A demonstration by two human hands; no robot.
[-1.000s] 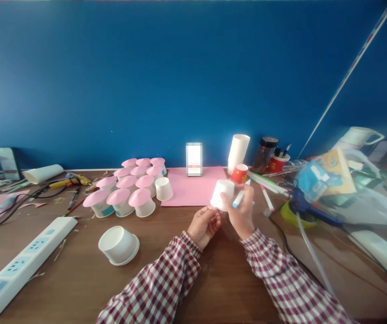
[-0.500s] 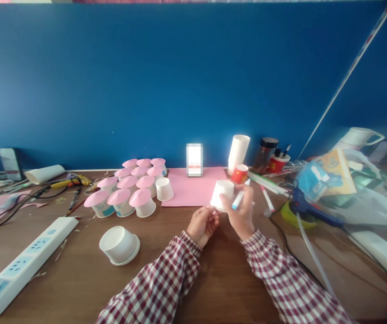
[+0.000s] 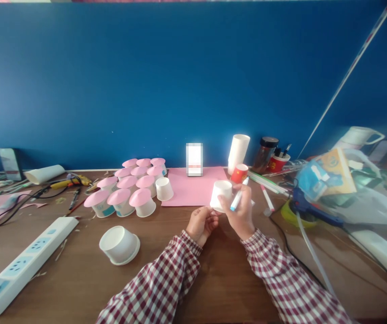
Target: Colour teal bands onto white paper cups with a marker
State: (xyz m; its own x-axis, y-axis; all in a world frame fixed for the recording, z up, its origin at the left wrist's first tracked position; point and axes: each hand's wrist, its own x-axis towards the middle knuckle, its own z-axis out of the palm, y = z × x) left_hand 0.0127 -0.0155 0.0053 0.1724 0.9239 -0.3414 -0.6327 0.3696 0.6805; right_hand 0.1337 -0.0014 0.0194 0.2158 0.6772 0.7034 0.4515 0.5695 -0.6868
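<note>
My left hand (image 3: 202, 225) is closed, with the fingers pinching the lower rim of an upside-down white paper cup (image 3: 219, 192). My right hand (image 3: 241, 215) grips a white marker (image 3: 238, 196) whose blue end points down toward me, and its thumb lies against the side of the same cup. Behind the cup, a pink sheet (image 3: 189, 191) lies flat on the table. A red cup (image 3: 239, 173) stands just past my right fingers. To the left are several upturned cups topped with pink paper caps (image 3: 140, 197) and one bare white cup (image 3: 164, 189).
Nearer me on the left sits a wide white tub (image 3: 119, 245), upside down, beside a power strip (image 3: 31, 258). A glue gun (image 3: 75, 181) lies farther back. Tall stacked white cups (image 3: 239, 150), a dark-lidded jar (image 3: 266, 155) and a plastic bag (image 3: 362, 193) occupy the right side.
The cup has shifted very slightly left and down, and the marker has moved a little to the left with the right fingers. Everything else looks the same.
</note>
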